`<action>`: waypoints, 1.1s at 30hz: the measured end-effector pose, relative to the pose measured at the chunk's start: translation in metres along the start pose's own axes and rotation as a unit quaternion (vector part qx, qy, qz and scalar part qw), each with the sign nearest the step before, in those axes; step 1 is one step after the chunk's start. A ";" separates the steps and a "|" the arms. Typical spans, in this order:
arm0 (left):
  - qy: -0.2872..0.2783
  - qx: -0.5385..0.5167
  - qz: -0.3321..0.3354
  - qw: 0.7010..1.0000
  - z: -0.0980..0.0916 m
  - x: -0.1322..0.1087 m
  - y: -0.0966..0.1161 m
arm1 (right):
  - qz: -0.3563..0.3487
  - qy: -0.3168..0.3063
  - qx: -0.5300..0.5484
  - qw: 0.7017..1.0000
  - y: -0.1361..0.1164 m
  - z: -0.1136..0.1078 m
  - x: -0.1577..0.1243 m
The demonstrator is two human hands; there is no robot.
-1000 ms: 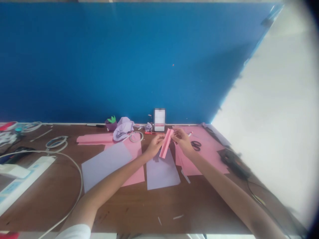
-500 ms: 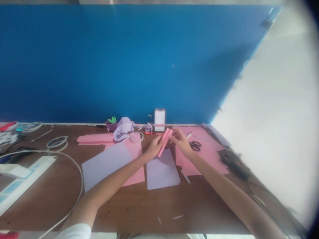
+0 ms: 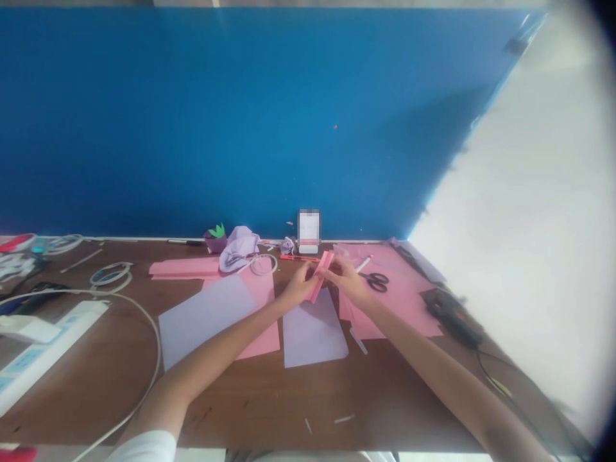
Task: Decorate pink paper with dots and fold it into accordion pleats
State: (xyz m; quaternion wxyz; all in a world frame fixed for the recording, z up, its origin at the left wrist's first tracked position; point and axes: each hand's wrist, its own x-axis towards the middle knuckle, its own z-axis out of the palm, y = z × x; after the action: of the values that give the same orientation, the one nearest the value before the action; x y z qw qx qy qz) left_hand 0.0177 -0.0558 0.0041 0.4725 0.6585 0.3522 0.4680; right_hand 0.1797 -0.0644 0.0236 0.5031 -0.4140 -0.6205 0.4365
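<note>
A narrow folded strip of pink paper (image 3: pixel 316 293) is held up at a slant between both hands. My left hand (image 3: pixel 301 284) grips its left side, thumb toward the middle. On the other side my right hand (image 3: pixel 343 274) pinches it, the thumb lying across the paper's face. Beneath the strip lies a lilac sheet (image 3: pixel 312 337) on the table. Just right of my right hand are black-handled scissors (image 3: pixel 378 282) and a white pen (image 3: pixel 364 263), both resting on pink sheets (image 3: pixel 399 308).
A phone (image 3: pixel 308 230) leans on the blue partition (image 3: pixel 269 128). Leftward are another lilac sheet (image 3: pixel 205 317), a pink folded piece (image 3: pixel 180 269), crumpled lilac paper (image 3: pixel 240 248), a tape roll (image 3: pixel 264 264) and a power strip (image 3: pixel 52 343) with a looping cable. A dark device (image 3: pixel 452 316) sits at right.
My right hand has moved slightly down and left along the pink strip, its thumb now across the paper near my left thumb. The strip has shifted a little.
</note>
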 end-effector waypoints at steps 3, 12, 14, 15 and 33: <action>0.021 -0.001 0.008 1.000 0.001 -0.001 -0.001 | 0.011 -0.023 0.014 1.000 -0.001 0.000 0.000; 0.083 0.036 -0.013 0.996 -0.007 0.003 -0.014 | 0.047 0.003 0.014 0.999 0.002 -0.003 0.003; 0.084 0.027 -0.011 0.996 -0.008 0.003 -0.013 | 0.041 0.016 0.009 0.999 0.004 -0.006 0.005; 0.079 0.019 -0.012 0.997 -0.008 0.003 -0.011 | 0.038 0.027 0.003 0.999 0.004 -0.008 0.007; 0.038 -0.069 -0.053 0.995 -0.014 0.010 -0.011 | -0.008 0.111 -0.109 0.988 0.008 -0.029 0.012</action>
State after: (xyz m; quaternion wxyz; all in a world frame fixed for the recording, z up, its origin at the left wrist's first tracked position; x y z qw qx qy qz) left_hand 0.0070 -0.0397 -0.0016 0.5275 0.5863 0.3714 0.4901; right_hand 0.2068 -0.0469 0.0225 0.5238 -0.5073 -0.6080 0.3139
